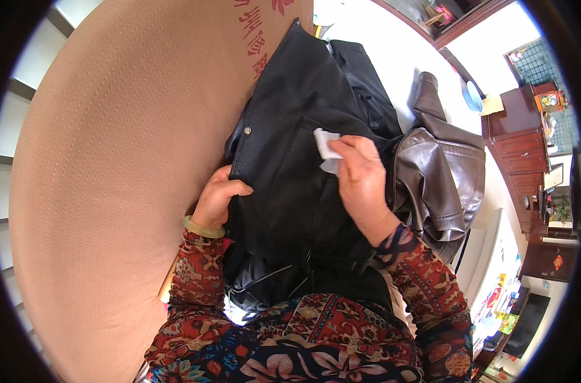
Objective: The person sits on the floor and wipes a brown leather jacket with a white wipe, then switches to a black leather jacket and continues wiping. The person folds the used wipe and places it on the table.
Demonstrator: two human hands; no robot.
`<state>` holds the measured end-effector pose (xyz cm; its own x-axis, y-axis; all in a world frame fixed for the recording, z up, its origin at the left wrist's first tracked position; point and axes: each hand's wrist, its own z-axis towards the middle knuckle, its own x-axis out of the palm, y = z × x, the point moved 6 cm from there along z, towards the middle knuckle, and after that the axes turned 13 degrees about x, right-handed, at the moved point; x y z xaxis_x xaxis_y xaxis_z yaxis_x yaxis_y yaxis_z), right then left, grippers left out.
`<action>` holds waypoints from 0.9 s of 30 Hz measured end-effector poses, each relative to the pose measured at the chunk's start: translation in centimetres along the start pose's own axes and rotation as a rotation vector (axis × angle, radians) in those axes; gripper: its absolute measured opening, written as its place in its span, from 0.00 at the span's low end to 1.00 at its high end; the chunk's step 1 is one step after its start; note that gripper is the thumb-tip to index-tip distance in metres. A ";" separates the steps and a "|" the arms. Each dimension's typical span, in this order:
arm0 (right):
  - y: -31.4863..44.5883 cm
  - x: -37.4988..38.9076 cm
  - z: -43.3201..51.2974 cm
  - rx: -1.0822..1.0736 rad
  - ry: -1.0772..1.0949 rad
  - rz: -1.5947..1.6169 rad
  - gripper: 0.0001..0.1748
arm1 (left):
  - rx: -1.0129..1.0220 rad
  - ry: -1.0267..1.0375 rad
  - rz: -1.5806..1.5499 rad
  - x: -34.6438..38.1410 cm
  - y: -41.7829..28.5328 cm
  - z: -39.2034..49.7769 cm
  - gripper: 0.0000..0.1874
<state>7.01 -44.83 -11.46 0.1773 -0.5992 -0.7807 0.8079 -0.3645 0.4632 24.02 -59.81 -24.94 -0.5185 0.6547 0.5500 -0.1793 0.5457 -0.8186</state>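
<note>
A black leather-like jacket (290, 191) with metal snaps along its front edge lies spread before me, its lower part over my lap. My left hand (223, 194) grips that edge, thumb on top and fingers hidden beneath. Pinched in my right hand (359, 174) is a folded white cloth or tissue (327, 146), held over the jacket beside a pocket seam; whether it touches the leather is hard to tell. A shiny dark brown jacket (434, 167) lies crumpled just right of the black one.
A large tan padded surface (108, 167) with red characters fills the left side. At the upper right, a light blue basin (472, 96) stands on a white surface. Dark reddish wooden cabinets (517, 151) stand at the far right.
</note>
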 end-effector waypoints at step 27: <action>3.8 3.9 -5.7 -0.283 0.668 -0.032 0.45 | 0.000 0.096 -0.004 1.0 -0.6 -0.1 0.23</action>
<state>13.96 -44.53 -15.12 0.3837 0.0052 -0.9234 0.9168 -0.1217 0.3803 23.68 -59.46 -23.88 -0.4351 0.6995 0.5670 -0.1814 0.5487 -0.8161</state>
